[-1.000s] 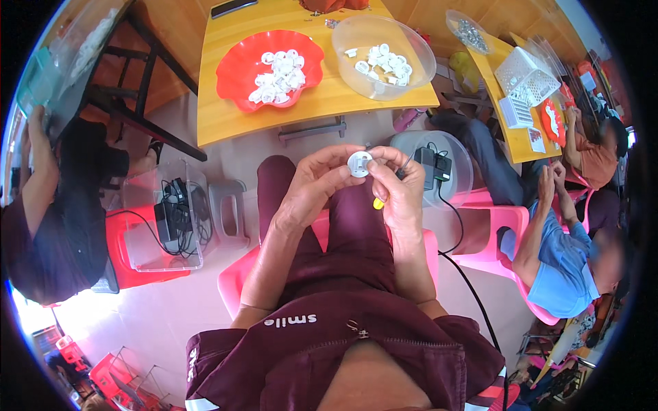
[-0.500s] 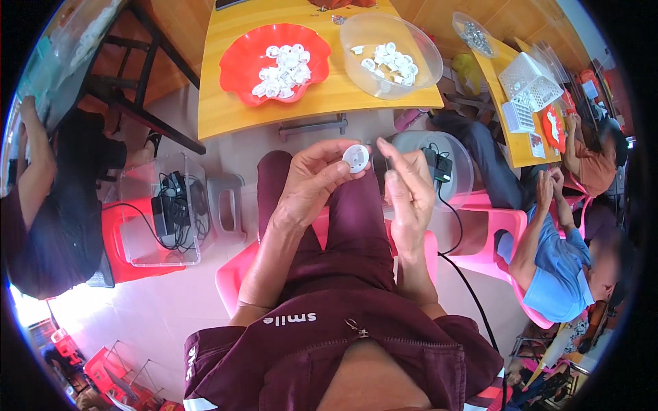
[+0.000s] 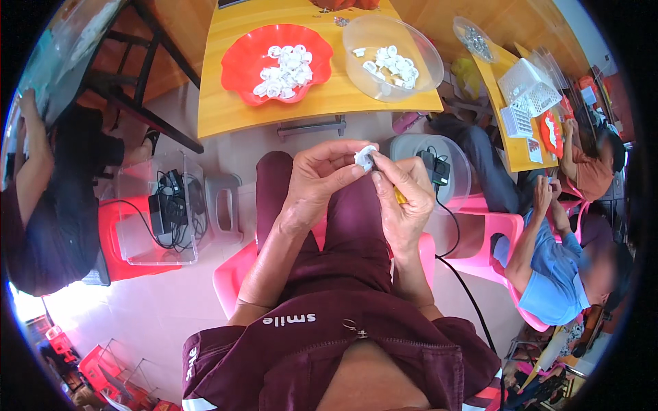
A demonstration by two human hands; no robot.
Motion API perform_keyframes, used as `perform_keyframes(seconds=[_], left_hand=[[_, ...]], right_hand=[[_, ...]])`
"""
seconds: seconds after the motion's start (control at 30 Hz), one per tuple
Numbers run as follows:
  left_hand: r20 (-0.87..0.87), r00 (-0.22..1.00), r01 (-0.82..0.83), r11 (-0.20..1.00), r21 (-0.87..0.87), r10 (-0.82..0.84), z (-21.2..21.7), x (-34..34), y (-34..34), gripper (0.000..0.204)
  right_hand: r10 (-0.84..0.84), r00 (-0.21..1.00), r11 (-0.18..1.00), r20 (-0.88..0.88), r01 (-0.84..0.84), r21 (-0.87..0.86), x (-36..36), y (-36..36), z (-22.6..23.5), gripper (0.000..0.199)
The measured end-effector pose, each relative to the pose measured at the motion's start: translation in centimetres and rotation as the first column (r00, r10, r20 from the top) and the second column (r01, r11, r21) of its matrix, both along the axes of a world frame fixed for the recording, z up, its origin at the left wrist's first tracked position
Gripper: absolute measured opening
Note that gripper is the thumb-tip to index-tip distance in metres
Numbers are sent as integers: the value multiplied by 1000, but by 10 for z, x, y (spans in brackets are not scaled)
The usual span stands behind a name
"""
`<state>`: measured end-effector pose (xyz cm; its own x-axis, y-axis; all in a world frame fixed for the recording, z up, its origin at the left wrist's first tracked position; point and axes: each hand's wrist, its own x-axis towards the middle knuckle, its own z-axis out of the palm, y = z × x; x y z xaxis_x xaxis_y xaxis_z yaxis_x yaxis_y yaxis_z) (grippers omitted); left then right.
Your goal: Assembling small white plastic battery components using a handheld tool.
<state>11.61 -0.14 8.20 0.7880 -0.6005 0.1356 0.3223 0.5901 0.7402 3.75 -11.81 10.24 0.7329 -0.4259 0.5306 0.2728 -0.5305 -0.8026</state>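
My left hand [image 3: 319, 171] pinches a small round white plastic piece [image 3: 363, 162] between thumb and fingers, above my lap. The piece is tilted, so its face is turned partly away. My right hand [image 3: 406, 198] is closed, with thumb and forefinger at the right rim of the piece. A bit of a yellow tool handle [image 3: 399, 196] shows inside the right palm. A small dark tip seems to meet the piece, but the fingers hide most of the tool.
On the yellow table [image 3: 226, 127] ahead, a red scalloped bowl [image 3: 236, 65] and a clear round tub [image 3: 428, 61] hold several similar white pieces. A lidded clear tub [image 3: 459, 181] stands right, a clear bin [image 3: 137, 240] with black adapters left. Co-workers sit on both sides.
My right hand has moved left to meet the white piece. The piece, which faced up, is now tilted, and the yellow handle has come into sight.
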Motion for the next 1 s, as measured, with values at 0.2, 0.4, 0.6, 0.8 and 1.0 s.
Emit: perform_keyframes(seconds=[0.2, 0.4, 0.6, 0.8, 1.0], left_hand=[[-11, 1000, -10, 1000, 24, 11, 0, 0, 0, 30], [1, 999, -34, 999, 35, 34, 1, -1, -3, 31], [-26, 998, -49, 998, 37, 49, -3, -1, -2, 31], [-39, 997, -58, 996, 71, 61, -3, -1, -1, 31], [20, 997, -76, 989, 129, 74, -6, 1, -2, 34]], right_hand=[[-15, 1000, 1000, 26, 15, -11, 2, 1, -6, 30], [-39, 999, 999, 25, 40, -28, 3, 0, -9, 30], [-15, 999, 998, 45, 18, -64, 5, -1, -7, 31], [20, 999, 994, 31, -16, -112, 6, -2, -7, 31], [10, 1000, 996, 5, -10, -93, 5, -2, -11, 31]])
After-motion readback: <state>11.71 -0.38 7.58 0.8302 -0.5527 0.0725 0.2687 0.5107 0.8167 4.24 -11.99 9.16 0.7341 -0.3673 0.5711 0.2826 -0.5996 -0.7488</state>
